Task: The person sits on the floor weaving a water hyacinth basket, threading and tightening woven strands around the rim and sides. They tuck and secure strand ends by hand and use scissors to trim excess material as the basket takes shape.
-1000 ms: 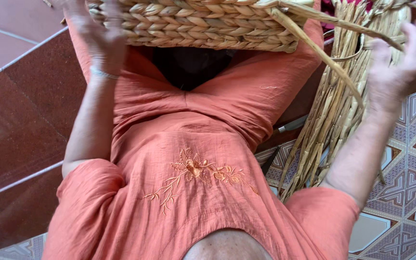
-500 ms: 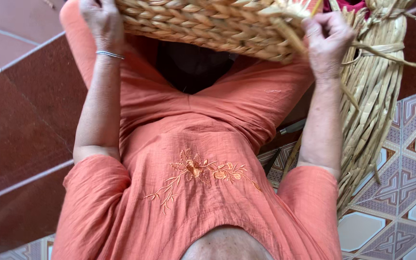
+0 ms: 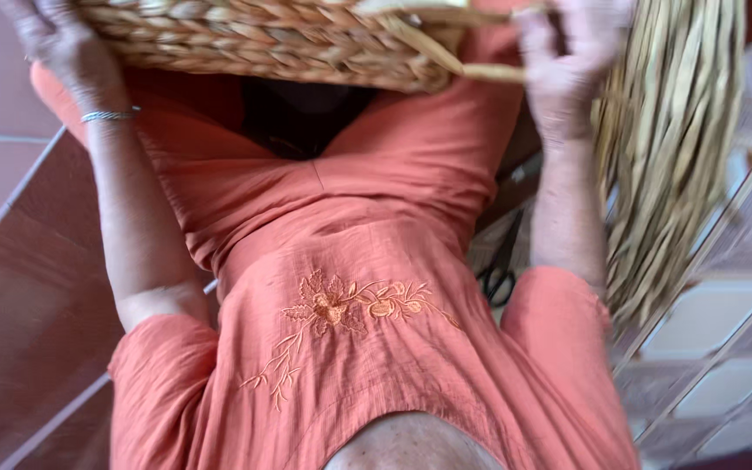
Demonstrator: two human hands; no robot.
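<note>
Head view: we are seeing a woven basket [image 3: 280, 43] lying on the lap.
Left hand [image 3: 58, 43]: gripping its rim.
Right hand [image 3: 572, 52]: pinching a loose straw strand [image 3: 446, 61] (blurred).

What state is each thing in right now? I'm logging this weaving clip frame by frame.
Woven basket: part-made, held on the lap, loose strand sticking out at its right edge.
Left hand: gripping the basket's left side.
Right hand: closed on the loose strand.
Bundle of dried stalks: loose, lying beside the right arm.
Scissors: lying on the floor, mostly hidden.
</note>
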